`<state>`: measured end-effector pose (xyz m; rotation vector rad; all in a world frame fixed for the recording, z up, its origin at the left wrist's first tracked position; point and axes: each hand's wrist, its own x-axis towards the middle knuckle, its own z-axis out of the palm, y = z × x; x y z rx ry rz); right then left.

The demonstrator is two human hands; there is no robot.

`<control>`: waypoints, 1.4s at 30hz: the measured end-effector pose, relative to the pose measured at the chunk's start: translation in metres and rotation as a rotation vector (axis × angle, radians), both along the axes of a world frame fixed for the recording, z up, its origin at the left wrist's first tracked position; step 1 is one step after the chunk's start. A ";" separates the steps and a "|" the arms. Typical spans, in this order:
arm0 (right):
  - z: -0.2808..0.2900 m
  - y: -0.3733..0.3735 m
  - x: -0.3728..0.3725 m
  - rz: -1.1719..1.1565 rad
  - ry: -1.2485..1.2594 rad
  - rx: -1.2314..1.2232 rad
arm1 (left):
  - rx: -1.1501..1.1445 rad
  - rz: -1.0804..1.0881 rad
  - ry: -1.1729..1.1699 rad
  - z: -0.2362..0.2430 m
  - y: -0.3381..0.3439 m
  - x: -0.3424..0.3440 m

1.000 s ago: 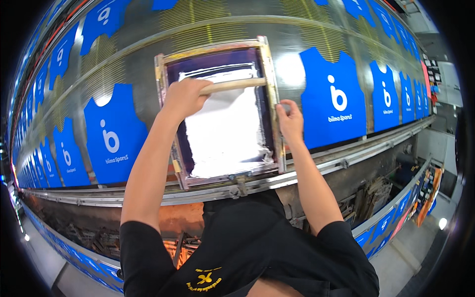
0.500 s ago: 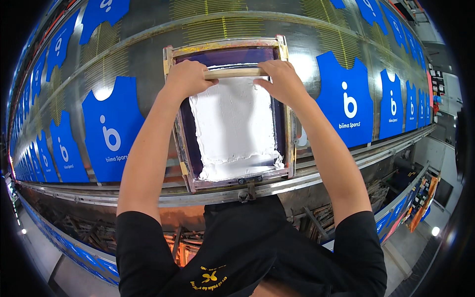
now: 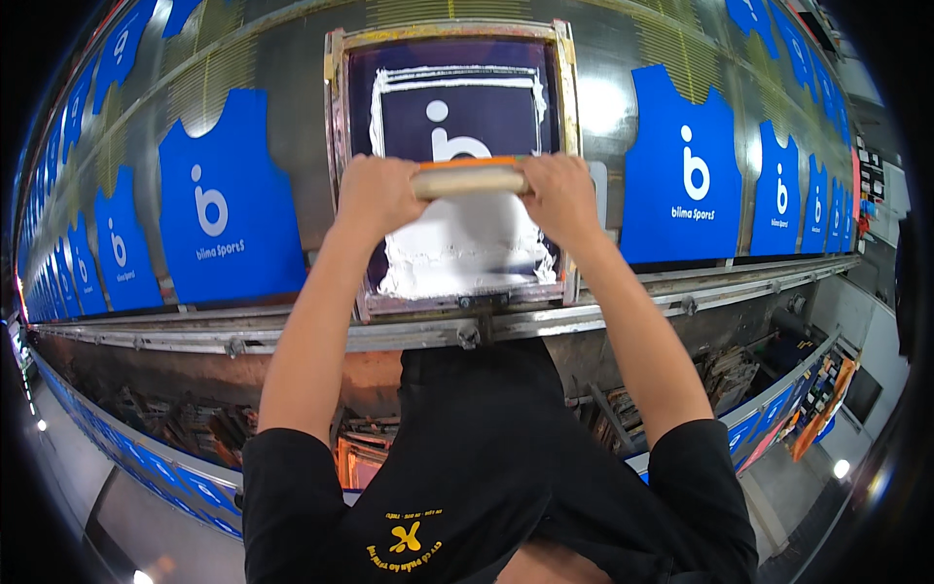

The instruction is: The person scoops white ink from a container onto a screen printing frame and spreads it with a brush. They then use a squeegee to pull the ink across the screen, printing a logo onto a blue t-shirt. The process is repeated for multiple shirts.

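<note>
My left hand (image 3: 381, 195) and my right hand (image 3: 561, 198) are both closed round the ends of a squeegee (image 3: 471, 181) with a pale wooden handle and an orange strip along its far side. The squeegee lies across the middle of a screen printing frame (image 3: 338, 107). White ink (image 3: 452, 238) covers the mesh on the near side of it. Beyond the squeegee the mesh is dark, edged by ridges of white ink, and a white rounded letter shape (image 3: 457, 146) shows there. My fingertips are partly hidden behind the handle.
Blue cut shirt panels with white prints, such as the left panel (image 3: 229, 204) and the right panel (image 3: 681, 170), lie along the long grey table (image 3: 316, 58). A metal rail (image 3: 243, 334) runs along its near edge. Stored frames (image 3: 365, 457) sit below it.
Both hands have drawn the squeegee from the far end toward me, baring the dark mesh and letter shape behind it. My view has shifted, so the frame appears higher.
</note>
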<state>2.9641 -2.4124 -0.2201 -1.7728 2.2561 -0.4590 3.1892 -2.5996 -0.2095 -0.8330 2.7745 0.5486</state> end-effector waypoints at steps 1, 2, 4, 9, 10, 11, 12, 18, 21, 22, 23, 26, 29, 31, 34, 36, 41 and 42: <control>0.001 0.023 0.014 0.017 -0.007 -0.043 | 0.004 -0.005 -0.021 -0.001 0.021 0.016; 0.003 0.046 0.030 0.009 -0.015 -0.009 | -0.006 -0.012 -0.002 -0.002 0.043 0.030; 0.005 0.082 0.055 0.006 -0.035 -0.037 | 0.008 0.012 0.095 0.004 0.086 0.058; 0.002 0.135 0.096 -0.056 0.030 -0.141 | -0.022 0.043 0.234 0.003 0.140 0.094; 0.006 0.145 0.099 -0.033 -0.008 -0.076 | -0.032 0.050 0.230 0.004 0.147 0.099; 0.010 0.154 0.104 -0.015 -0.010 -0.077 | -0.059 0.021 0.229 0.008 0.156 0.104; 0.017 0.160 0.108 -0.008 -0.018 -0.074 | -0.079 0.000 0.224 0.014 0.164 0.109; 0.061 0.145 0.080 0.086 -0.140 -0.088 | 0.141 -0.078 -0.011 0.054 0.132 0.105; 0.053 0.075 0.037 0.070 -0.041 -0.120 | -0.008 -0.127 0.121 0.044 0.059 0.057; 0.049 0.048 0.021 0.057 -0.019 -0.128 | 0.000 -0.120 0.121 0.039 0.030 0.035; 0.044 0.018 0.002 0.046 0.005 -0.145 | 0.008 -0.113 0.122 0.036 0.001 0.012; 0.036 -0.065 -0.055 -0.058 -0.109 -0.021 | 0.037 -0.043 -0.007 0.034 -0.077 -0.048; 0.026 -0.115 -0.086 -0.086 -0.122 -0.042 | 0.037 0.012 -0.087 0.033 -0.124 -0.088; 0.013 -0.125 -0.088 -0.085 -0.071 -0.086 | 0.033 0.031 -0.055 0.026 -0.129 -0.093; -0.008 -0.105 -0.072 -0.061 0.002 -0.135 | -0.055 0.066 0.048 0.007 -0.107 -0.078; -0.011 -0.076 -0.061 0.001 -0.008 -0.180 | 0.005 0.049 0.030 -0.001 -0.080 -0.057; 0.003 0.040 0.021 0.018 -0.007 -0.047 | 0.013 -0.011 -0.028 0.001 0.031 0.025; 0.007 0.060 0.037 0.016 -0.036 -0.072 | 0.068 0.003 -0.076 0.004 0.055 0.040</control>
